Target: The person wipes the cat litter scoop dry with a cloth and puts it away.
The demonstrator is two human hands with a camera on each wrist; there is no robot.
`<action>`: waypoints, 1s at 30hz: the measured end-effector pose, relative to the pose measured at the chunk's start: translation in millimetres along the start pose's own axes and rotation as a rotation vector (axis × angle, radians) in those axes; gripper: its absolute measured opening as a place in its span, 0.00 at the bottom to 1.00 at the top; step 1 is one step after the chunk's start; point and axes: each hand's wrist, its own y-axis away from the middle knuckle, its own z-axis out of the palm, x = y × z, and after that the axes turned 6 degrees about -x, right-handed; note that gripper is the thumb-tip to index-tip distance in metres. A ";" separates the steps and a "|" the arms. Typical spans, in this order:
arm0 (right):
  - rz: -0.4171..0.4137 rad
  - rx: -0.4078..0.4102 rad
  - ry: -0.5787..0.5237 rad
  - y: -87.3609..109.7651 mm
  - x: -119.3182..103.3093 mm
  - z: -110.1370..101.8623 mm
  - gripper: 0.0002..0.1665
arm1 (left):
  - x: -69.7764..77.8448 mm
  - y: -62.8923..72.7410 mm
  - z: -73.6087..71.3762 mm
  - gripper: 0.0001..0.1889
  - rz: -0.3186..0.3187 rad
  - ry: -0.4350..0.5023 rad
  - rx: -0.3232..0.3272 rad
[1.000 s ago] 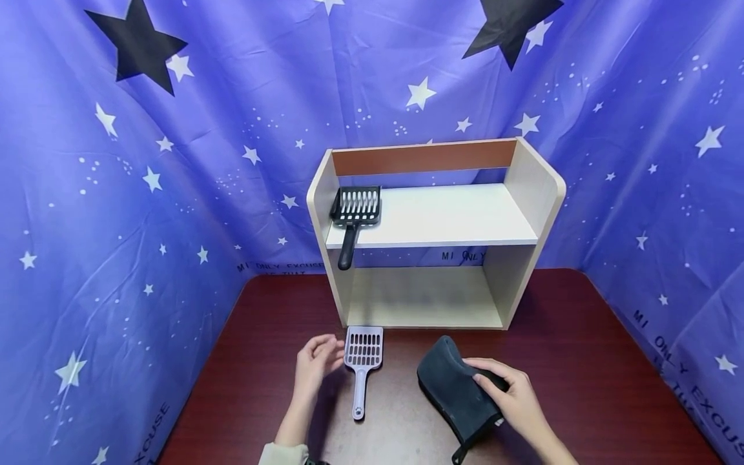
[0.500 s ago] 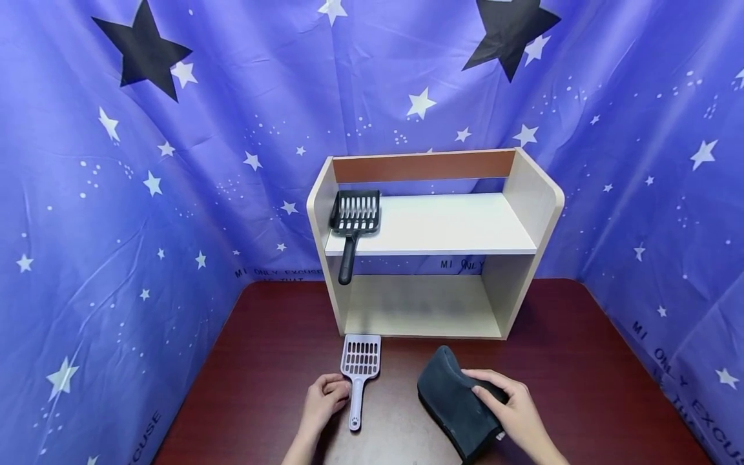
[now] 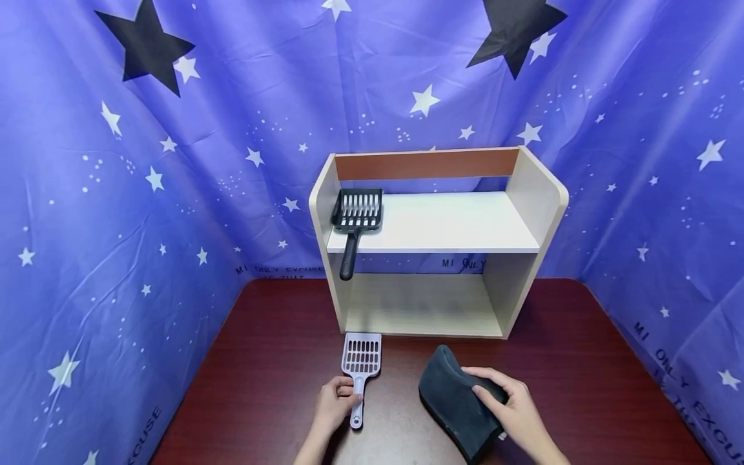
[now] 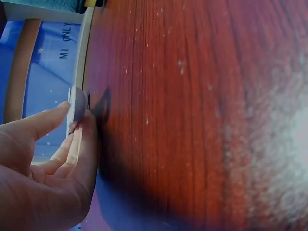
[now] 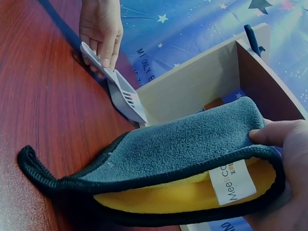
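A pale lilac slotted litter scoop [image 3: 361, 373] lies on the table in front of the shelf, its handle toward me. My left hand [image 3: 334, 403] pinches that handle between thumb and fingers; the left wrist view shows the handle [image 4: 78, 105] end-on, close to the tabletop. In my right hand [image 3: 516, 403] is a folded dark grey microfiber cloth [image 3: 456, 400], gripped at its right side with the thumb on top. The right wrist view reveals its yellow inside [image 5: 168, 198], black edging, a hanging loop and a white label [image 5: 233, 182].
A two-tier wooden shelf [image 3: 453, 223] stands at the back of the dark red table [image 3: 256, 368]. On its upper board, at the left, a black slotted scoop [image 3: 349, 255] rests with its handle jutting over the front edge. Blue star-printed curtains [image 3: 232, 161] surround the table.
My left hand has come down from beside the lilac scoop's head to its handle and now pinches it. The right hand keeps its grip on the cloth, nearly still.
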 end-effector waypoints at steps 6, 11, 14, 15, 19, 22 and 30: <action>0.003 -0.030 -0.053 -1.8 -2.2 0.5 0.19 | 2.3 3.2 1.1 0.21 0.026 0.084 -0.019; -0.021 -0.082 -0.094 -4.4 -2.0 1.4 0.20 | 4.9 5.3 0.7 0.22 0.035 0.239 -0.054; -0.031 -0.130 -0.132 -7.4 -1.6 3.5 0.20 | 7.6 6.8 -1.2 0.22 0.029 0.278 -0.045; -0.036 -0.142 -0.140 -8.5 -1.6 4.5 0.20 | 9.0 7.6 -1.7 0.22 0.026 0.284 -0.039; -0.058 -0.153 -0.113 -11.1 -3.7 5.3 0.20 | 15.9 8.1 0.4 0.21 0.035 0.276 -0.022; -0.080 -0.156 -0.050 -13.3 -6.0 6.3 0.19 | 22.2 8.9 2.4 0.19 0.040 0.266 -0.007; -0.147 -0.261 0.013 -21.8 -11.0 9.7 0.16 | 37.8 11.0 9.2 0.19 0.079 0.308 -0.015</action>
